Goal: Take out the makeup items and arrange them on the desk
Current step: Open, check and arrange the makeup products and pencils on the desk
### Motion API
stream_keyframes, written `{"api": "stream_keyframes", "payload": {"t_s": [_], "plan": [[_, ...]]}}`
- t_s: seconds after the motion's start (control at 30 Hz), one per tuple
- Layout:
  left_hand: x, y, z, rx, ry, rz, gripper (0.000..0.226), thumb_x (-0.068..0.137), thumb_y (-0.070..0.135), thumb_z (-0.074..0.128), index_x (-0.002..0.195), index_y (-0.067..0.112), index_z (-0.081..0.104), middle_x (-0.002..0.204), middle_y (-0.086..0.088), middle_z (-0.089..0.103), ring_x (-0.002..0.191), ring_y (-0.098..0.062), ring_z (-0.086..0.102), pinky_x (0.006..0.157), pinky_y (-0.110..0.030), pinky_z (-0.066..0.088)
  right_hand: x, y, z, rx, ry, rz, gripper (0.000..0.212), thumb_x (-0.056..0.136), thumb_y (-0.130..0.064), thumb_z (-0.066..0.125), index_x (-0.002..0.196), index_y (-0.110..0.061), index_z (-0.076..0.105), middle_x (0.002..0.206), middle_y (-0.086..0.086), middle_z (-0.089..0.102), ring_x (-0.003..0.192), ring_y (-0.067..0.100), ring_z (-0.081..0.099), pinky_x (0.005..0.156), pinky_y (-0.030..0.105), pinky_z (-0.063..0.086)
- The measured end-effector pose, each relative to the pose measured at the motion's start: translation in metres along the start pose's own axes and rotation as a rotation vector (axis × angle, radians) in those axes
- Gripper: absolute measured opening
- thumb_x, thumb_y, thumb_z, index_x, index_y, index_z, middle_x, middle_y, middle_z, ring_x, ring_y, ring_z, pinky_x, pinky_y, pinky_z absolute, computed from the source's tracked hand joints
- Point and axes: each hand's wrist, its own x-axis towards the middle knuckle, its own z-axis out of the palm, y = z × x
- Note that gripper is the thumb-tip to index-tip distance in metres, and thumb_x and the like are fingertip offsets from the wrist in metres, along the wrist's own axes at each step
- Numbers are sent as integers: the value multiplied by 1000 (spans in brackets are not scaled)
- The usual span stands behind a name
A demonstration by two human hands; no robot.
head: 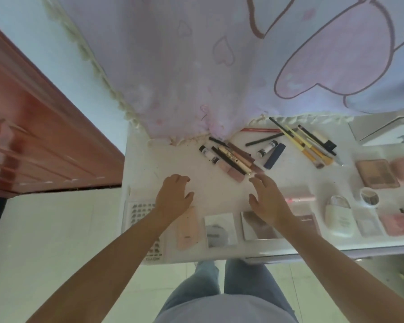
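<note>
Makeup items lie spread over the white desk (163, 164). A bunch of tubes and pencils (229, 159) sits just beyond my hands, and a navy stick (275, 156) and several yellow brushes (310, 148) lie farther right. Along the front edge are a nail-tip sheet (139, 213), a peach tube (188, 229), a white compact (221, 229) and a palette (257, 227). My left hand (173, 197) hovers over the desk, fingers curled, holding nothing. My right hand (266, 199) is spread open above the palette, empty.
A pink patterned curtain (196, 66) hangs down onto the desk's back edge. A red-brown wooden door (33, 136) stands at the left. More palettes (377, 173), a white case (338, 215) and a small round pot (369, 197) fill the desk's right side.
</note>
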Motion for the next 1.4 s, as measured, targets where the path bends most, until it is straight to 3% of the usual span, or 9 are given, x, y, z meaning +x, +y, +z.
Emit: {"api": "stream_keyframes", "payload": {"t_s": [0.17, 0.3, 0.43, 0.5, 0.6, 1.0, 1.07, 1.13, 1.4], "plan": [[-37, -27, 7, 34, -6, 41, 48, 90, 25, 54, 132, 6, 43, 134, -11, 44, 127, -27, 36, 106, -30, 27, -16, -19, 20, -38, -97, -95, 38, 87, -9, 53, 124, 1, 52, 130, 17, 51, 123, 32, 45, 105, 34, 35], [-59, -53, 8, -22, 109, -101, 43, 84, 17, 62, 121, -4, 54, 126, -22, 52, 121, -38, 46, 103, -43, 37, -20, -48, 46, -24, -34, -187, 27, 73, -12, 60, 99, -3, 63, 102, 16, 67, 92, 33, 66, 79, 42, 57], [-73, -69, 12, 55, 69, -136, 53, 80, 34, 45, 111, -6, 61, 117, -25, 61, 109, -43, 59, 87, -47, 50, -18, -79, 65, -253, -83, -256, 36, 89, -38, 26, 108, -17, 47, 108, 10, 68, 98, 29, 67, 77, 39, 56], [-81, -69, 13, 68, 82, -189, 56, 93, 33, 41, 136, -3, 38, 145, -21, 34, 137, -36, 31, 111, -41, 29, -22, -86, 75, -340, -200, -200, 51, 96, -39, 4, 112, -15, 46, 111, 10, 67, 101, 27, 66, 80, 39, 54], [-88, -76, 21, 35, 76, -311, 65, 97, 38, 31, 147, 7, 3, 156, -7, -1, 145, -22, -3, 118, -30, 3, -26, -88, 81, -361, -267, -168, 60, 95, -39, -4, 113, -11, 46, 109, 13, 68, 99, 29, 67, 79, 42, 54], [-100, -98, 2, -116, -6, -334, 54, 93, 28, 48, 141, 15, 28, 151, -3, 18, 136, -20, 27, 106, -29, 34, -3, -129, 76, -348, -219, -405, 32, 73, -31, 54, 97, -11, 58, 108, 16, 66, 104, 36, 63, 84, 51, 49], [-98, -106, -2, -160, -31, -343, 57, 91, 29, 52, 140, 14, 29, 147, -5, 25, 131, -20, 34, 103, -30, 38, 4, -143, 80, -305, -282, -431, 45, 79, -23, 63, 119, -5, 53, 135, 21, 46, 131, 39, 37, 106, 55, 28], [-96, -118, -7, -231, -63, -383, 61, 89, 32, 56, 140, 12, 28, 140, -8, 35, 125, -22, 43, 99, -32, 40, 13, -158, 83, -333, -361, -401, 58, 89, -27, 51, 139, -11, 28, 151, 11, 19, 142, 28, 12, 116, 42, 9], [-78, -165, -21, -403, -232, -331, 48, 89, 29, 57, 128, 7, 42, 121, -12, 56, 108, -24, 56, 86, -29, 44, 21, -204, 91, -192, -415, -79, 56, 89, -16, 51, 139, -15, 29, 139, 9, 35, 129, 27, 33, 105, 33, 31]]}}
